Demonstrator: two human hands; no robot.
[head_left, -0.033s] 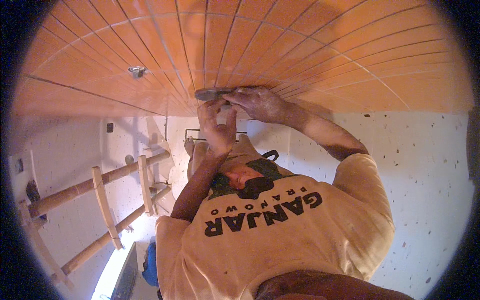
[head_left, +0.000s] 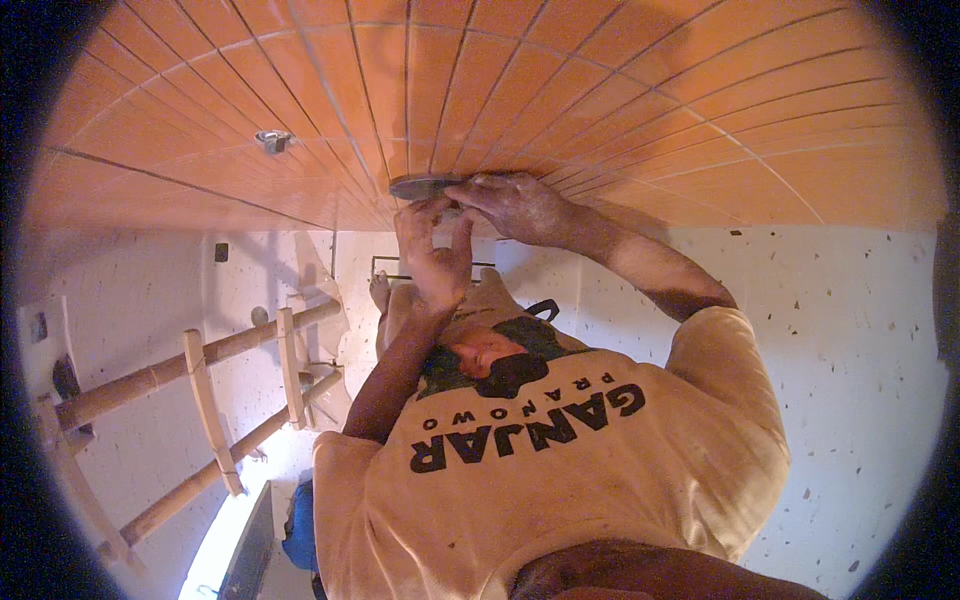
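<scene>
Item in hand: round grey disc (head_left: pixel 420 187), flat against the orange slatted ceiling (head_left: pixel 640 90), near the middle of the ceiling's lower edge in this view. Right hand (head_left: pixel 515 205): dusty, fingers spread and pressed against the disc's right side, holding it to the slats, forearm running down and right to a yellow sleeve. Left hand (head_left: pixel 432 255): just below the disc, fingers raised and curled toward its underside; apparently touching the rim with the fingertips, though the contact is hard to make out here. Both hands close together, the right partly over the left. Yellow shirt (head_left: pixel 600 470) with dark print filling the lower middle. Small metal fitting (head_left: pixel 272 140) fixed to the ceiling, well apart to the left of the disc. Ladder (head_left: pixel 210 385) of pale poles and flat rungs, slanting across the lower left. White speckled wall (head_left: pixel 860 350) to the right, below the ceiling line. Small dark plate (head_left: pixel 221 252) on the white wall at left. Blue object (head_left: pixel 300 520) low down beside the shirt, kind not clear.
</scene>
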